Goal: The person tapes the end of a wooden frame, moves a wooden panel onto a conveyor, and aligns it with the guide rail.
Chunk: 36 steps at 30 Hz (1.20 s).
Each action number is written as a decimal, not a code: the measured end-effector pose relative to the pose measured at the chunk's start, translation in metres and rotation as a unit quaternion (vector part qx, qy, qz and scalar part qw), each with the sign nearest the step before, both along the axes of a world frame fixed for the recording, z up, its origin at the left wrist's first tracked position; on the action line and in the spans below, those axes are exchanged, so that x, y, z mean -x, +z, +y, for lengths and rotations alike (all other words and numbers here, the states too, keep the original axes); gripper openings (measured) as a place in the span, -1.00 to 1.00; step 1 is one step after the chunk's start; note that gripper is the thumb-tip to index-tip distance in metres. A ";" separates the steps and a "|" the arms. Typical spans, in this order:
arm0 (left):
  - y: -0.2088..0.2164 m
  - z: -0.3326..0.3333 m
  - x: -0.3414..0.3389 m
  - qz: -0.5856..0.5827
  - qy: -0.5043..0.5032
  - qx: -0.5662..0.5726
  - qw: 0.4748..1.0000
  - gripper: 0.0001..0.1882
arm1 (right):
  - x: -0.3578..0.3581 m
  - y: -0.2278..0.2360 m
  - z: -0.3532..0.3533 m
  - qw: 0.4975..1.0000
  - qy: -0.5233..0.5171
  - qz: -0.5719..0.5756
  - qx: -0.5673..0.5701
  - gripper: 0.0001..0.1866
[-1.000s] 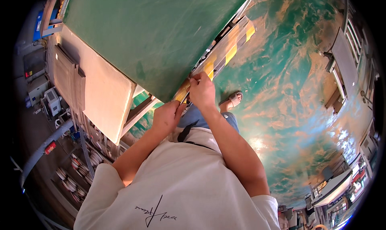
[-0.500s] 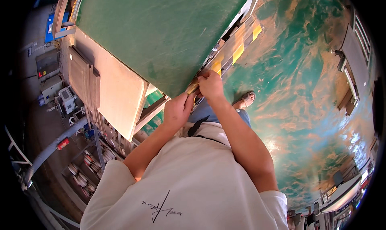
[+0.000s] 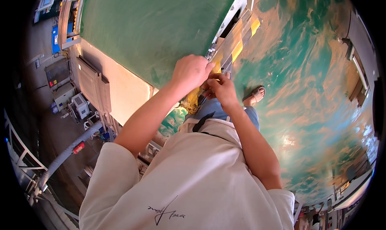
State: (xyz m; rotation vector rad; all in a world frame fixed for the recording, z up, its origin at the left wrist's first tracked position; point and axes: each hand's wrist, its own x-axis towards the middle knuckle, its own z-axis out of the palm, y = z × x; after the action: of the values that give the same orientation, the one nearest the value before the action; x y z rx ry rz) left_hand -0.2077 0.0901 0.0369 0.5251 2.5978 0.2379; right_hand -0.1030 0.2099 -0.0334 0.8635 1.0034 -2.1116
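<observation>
My left hand (image 3: 191, 72) is closed at the near right edge of a wide green conveyor belt (image 3: 148, 33), its knuckles up and its fingertips hidden. Just right of it and lower, my right hand (image 3: 223, 91) has its fingers curled in a pinch. Whatever either hand holds is covered by the fingers. Along the belt's side runs a rail with yellow and black striped tape (image 3: 237, 51) beneath a clear strip. A crumpled yellow piece (image 3: 192, 100) hangs below my hands, in front of my jeans.
Left of the belt is a pale tabletop (image 3: 124, 89) with stacked brown panels (image 3: 92, 79) beside it. My sandalled foot (image 3: 255, 95) stands on the dusty green floor (image 3: 297, 85). Machines and a large grey pipe (image 3: 64, 157) lie at far left.
My left hand has moved up and forward onto the belt's edge. My right hand has shifted slightly right and down, and the yellow piece below has come into view.
</observation>
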 end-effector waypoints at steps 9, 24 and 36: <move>-0.010 0.040 0.031 -0.085 -0.108 0.149 0.979 -0.70 | 0.000 -0.011 -0.022 0.949 0.061 0.179 -0.254 -0.76; -0.080 0.071 0.024 -0.054 -0.036 0.279 0.958 -0.76 | 0.006 -0.008 -0.033 0.974 0.002 0.135 -0.180 -0.80; -0.045 0.043 -0.001 -0.022 -0.157 0.147 0.976 -0.74 | 0.032 -0.128 0.071 0.943 -0.151 0.078 -0.287 -0.30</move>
State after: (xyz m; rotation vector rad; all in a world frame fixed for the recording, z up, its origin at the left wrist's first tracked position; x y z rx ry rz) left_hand -0.2069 0.1329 -0.0083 0.7951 2.4047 -0.2328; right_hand -0.1349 0.2810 -0.1615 1.2021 1.7152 -2.1902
